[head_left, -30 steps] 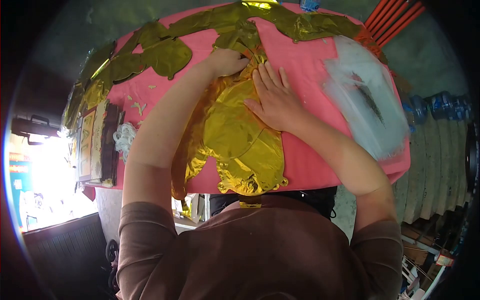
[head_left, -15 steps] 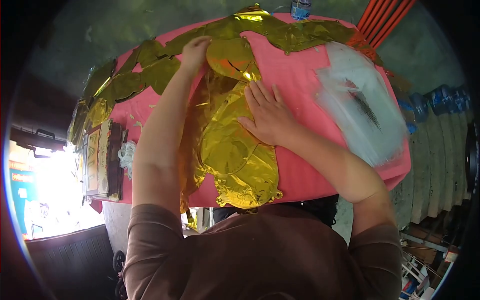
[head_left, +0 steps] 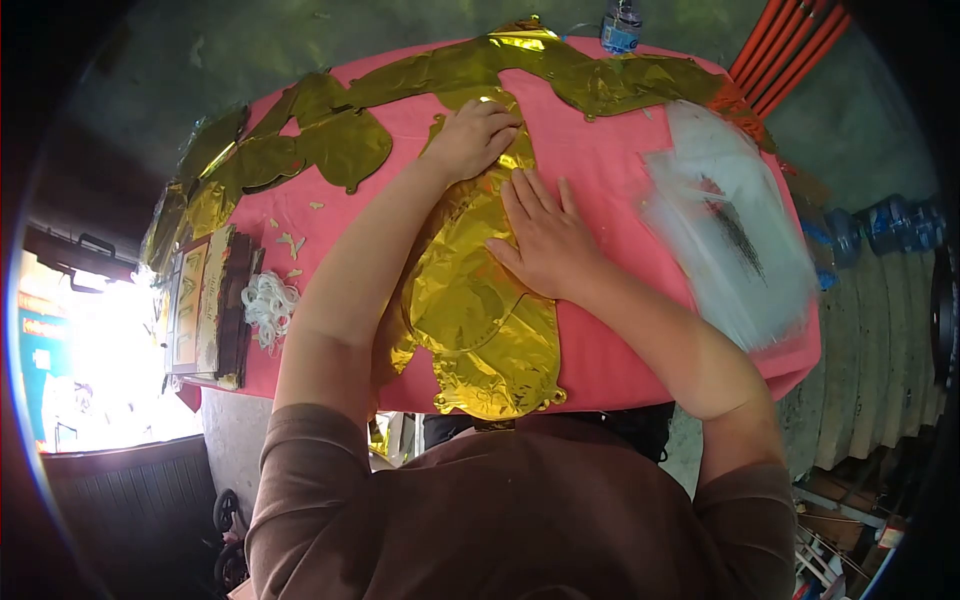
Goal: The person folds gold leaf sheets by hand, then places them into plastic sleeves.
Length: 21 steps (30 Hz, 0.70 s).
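Observation:
A shiny gold foil sheet with rounded lobes and small tabs lies lengthwise in front of me on the pink cloth. My right hand rests flat on its right side, fingers spread. Near the foil's far end is my left hand, its fingers curled down over the foil; whether they pinch it is hard to see. More linked gold foil pieces run along the far and left edges of the table.
Clear plastic bags are piled at the right. At the left are white string and a stack of boxes or books. A bottle stands at the far edge, near orange poles.
My left hand has moved right and toward me onto the foil, and the foil's left side has folded in, baring pink cloth. My right hand has barely moved.

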Tool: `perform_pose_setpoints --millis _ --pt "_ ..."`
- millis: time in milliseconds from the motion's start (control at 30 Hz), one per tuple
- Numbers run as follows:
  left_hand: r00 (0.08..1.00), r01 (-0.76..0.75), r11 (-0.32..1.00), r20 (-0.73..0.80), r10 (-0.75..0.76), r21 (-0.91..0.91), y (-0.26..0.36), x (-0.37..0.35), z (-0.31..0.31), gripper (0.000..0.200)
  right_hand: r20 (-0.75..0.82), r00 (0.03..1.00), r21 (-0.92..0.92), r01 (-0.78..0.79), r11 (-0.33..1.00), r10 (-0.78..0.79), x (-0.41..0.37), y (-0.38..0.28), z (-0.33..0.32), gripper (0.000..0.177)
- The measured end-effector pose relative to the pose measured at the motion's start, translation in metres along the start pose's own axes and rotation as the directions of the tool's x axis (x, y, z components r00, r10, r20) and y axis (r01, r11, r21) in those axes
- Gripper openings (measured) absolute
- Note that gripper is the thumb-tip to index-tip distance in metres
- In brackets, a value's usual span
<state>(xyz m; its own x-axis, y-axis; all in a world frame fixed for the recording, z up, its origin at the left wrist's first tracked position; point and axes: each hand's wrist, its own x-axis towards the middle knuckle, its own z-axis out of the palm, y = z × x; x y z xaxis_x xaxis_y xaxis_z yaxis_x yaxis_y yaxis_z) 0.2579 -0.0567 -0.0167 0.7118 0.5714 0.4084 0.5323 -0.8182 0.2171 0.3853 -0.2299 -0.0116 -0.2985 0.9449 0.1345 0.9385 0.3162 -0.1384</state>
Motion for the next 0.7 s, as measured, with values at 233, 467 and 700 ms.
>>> perform_pose_setpoints --millis 233,467,700 --pt "0.999 -0.029 1.0 -0.036 0.029 0.004 -0.003 -0.003 0.007 0.029 -0.002 1.0 0.045 0.022 0.999 -0.022 0.001 0.001 -0.005 0.074" --pt "0.997 -0.039 0.998 -0.065 0.035 -0.045 -0.009 -0.003 0.01 0.029 0.019 0.989 0.103 0.141 0.985 -0.143 -0.001 0.004 -0.004 0.074" --pt "0.999 -0.014 0.995 -0.034 0.011 -0.095 -0.015 -0.001 0.013 0.031 0.012 0.988 0.077 0.152 0.985 -0.153 -0.003 0.0 -0.004 0.074"
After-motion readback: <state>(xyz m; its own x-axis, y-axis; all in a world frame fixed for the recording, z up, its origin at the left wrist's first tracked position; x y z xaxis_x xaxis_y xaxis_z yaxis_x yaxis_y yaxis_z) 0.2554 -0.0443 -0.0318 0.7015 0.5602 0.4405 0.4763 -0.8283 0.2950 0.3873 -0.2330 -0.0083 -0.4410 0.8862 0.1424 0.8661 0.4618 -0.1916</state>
